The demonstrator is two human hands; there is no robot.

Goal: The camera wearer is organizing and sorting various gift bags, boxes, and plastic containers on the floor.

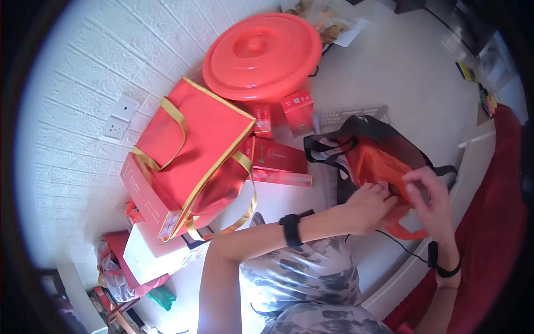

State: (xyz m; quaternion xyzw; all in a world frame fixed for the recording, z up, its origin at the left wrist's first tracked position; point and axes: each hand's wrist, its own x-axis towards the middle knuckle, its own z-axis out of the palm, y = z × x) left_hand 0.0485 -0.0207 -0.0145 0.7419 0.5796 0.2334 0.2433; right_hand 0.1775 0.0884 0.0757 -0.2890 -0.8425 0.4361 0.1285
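Observation:
An orange plastic bag [375, 160] sits in the mouth of a black tote bag [370, 128], to the right of the middle. My left hand [368, 209] is closed on the orange bag's near part, its fingers curled into the plastic. On the opposite side, my right hand [431, 197] pinches the bag's edge with bent fingers and thumb. A lower flap of the orange plastic hangs below both hands. What the orange bag contains is hidden. Dark bands circle both wrists.
To the left stands a big red gift bag [192, 145] with gold handles. Behind it, a round red lidded basin [261, 55] rests above red boxes [281, 156]. A keyboard [356, 115] lies behind the tote. Dark red fabric [495, 222] borders the right side.

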